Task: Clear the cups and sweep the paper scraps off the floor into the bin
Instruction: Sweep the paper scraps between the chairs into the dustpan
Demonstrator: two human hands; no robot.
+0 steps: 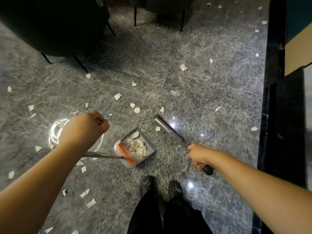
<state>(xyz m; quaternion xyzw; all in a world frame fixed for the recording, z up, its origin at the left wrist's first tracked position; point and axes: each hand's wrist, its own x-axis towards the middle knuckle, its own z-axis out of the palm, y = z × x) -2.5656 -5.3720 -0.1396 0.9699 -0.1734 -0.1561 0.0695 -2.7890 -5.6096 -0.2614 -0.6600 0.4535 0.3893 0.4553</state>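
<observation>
Left hand [87, 126] fisted, fingers curled round the dustpan handle [101, 155]; grey dustpan [136, 147], lower centre, holds paper scraps [137, 146]. Right hand [198, 155] grips the broom handle [170, 132], fingers wrapped. More scraps [117, 96] scattered across the marble floor [194, 85], centre and left.

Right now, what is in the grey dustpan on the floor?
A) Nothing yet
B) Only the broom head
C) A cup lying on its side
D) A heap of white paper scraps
D: the dustpan holds a heap of white paper scraps beside its orange comb edge, while many scraps still lie scattered over the floor.
</observation>
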